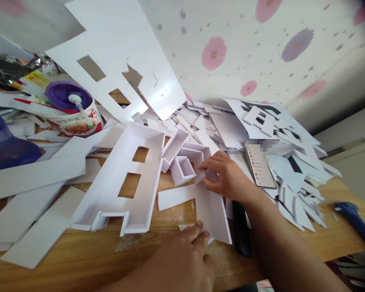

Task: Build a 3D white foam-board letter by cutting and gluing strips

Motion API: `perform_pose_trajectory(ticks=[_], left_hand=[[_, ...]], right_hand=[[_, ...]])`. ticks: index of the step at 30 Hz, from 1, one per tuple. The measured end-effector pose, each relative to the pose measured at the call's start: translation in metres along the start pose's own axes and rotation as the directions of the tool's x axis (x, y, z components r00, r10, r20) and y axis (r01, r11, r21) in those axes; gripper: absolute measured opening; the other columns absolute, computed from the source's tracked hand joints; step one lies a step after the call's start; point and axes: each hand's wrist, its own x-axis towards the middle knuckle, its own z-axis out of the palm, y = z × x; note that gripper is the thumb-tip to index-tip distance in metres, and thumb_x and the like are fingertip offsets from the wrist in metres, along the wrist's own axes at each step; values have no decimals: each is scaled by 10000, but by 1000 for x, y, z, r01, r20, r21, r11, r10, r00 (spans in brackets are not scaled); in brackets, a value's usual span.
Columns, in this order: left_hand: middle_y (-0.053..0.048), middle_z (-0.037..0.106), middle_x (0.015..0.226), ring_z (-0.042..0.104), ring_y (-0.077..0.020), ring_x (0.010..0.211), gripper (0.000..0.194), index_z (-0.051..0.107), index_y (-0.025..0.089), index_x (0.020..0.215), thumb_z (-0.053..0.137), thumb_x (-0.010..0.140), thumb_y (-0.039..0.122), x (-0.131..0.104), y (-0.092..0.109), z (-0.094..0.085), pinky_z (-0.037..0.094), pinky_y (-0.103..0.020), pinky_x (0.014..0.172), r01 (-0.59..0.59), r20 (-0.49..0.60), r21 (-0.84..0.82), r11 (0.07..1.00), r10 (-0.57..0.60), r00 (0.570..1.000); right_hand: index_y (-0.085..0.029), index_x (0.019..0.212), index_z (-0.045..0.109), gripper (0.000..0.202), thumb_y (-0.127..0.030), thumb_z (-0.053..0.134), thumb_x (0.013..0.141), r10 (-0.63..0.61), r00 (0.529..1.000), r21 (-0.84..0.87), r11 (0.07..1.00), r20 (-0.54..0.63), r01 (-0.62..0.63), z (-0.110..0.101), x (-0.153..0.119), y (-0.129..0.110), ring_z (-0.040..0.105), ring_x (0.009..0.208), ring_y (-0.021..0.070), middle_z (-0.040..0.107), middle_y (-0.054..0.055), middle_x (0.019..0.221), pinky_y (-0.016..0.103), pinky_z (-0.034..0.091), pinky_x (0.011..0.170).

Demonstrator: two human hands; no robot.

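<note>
Right hand (228, 176) near the middle of the wooden counter (79, 251), grip pinched on a white foam-board piece (208, 202) beside a small open box (182, 169), left hand (182, 259) at the near edge, fingers flat and spread, pressing that piece's lower end.

Two bare hands were in view, a left hand (182, 253) and a right hand (226, 176). One long white foam-board panel with raised edges (126, 182) lay on the one wooden table (79, 253); it had two rectangular window holes. One large white cut-out sheet (121, 56) leaned behind it. One small open white foam-board box (182, 169) sat by the fingers. There was one red printed tub with a purple lid (71, 109), one phone (259, 164), one blue-handled tool (355, 221). The loose white offcuts (292, 198) were too many to count.
</note>
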Motion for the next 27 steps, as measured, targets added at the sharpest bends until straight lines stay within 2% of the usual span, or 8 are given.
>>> perform_pose_trajectory(ticks=[6,11,17,21,23,25,27], left_hand=[[-169,653,1226,591,-300,1199,196,703,101,868,554,911,221,-2,-1,1,505,-356,1001,-48,-34,62,997,50,998],[-165,650,1236,567,-312,1228,220,720,117,834,562,903,254,-4,-1,6,509,-372,1004,3,-14,11,1000,-3,1000],[-141,627,1283,519,-285,1284,225,734,131,923,548,915,255,-6,-2,15,471,-353,1054,58,-20,-56,997,-60,998],[-157,641,1248,560,-289,1240,246,730,121,928,515,941,240,-3,-7,7,469,-366,1047,-26,24,11,1000,25,999],[-146,656,1226,590,-275,1204,258,727,123,919,507,951,255,-1,-10,1,474,-347,1037,-64,50,41,997,62,997],[-130,670,1211,609,-262,1180,246,722,126,932,521,949,265,1,-12,-7,475,-330,1033,-52,66,46,998,49,997],[-128,676,1205,615,-261,1172,221,720,122,929,542,936,254,2,-14,-15,477,-327,1029,-43,101,28,999,40,994]], right_hand=[[-186,932,676,283,-55,613,689,14,1000,-8,1000,-2,-14,1,0,1,543,820,225,691,42,830,354,470,764],[-180,939,677,288,-52,611,690,21,1000,-8,1000,-4,-21,2,0,1,544,826,227,687,46,825,357,474,768],[-187,918,682,264,-59,617,696,21,1000,-4,1000,-6,-21,1,1,2,554,837,228,691,48,831,359,478,767],[-181,941,694,260,-69,657,709,9,999,-22,1000,38,-9,-3,4,-1,570,823,224,715,50,849,379,481,793],[-174,1036,693,276,-153,697,761,-22,998,0,1000,58,22,-11,2,-3,591,830,225,728,67,897,393,489,803],[-184,1162,660,355,-265,699,818,-22,1000,111,994,3,21,-24,-7,-1,627,844,215,730,85,989,384,512,795],[-217,1200,643,365,-313,677,850,74,982,253,967,-171,-29,-41,-27,11,660,869,205,729,81,1042,365,535,786]])
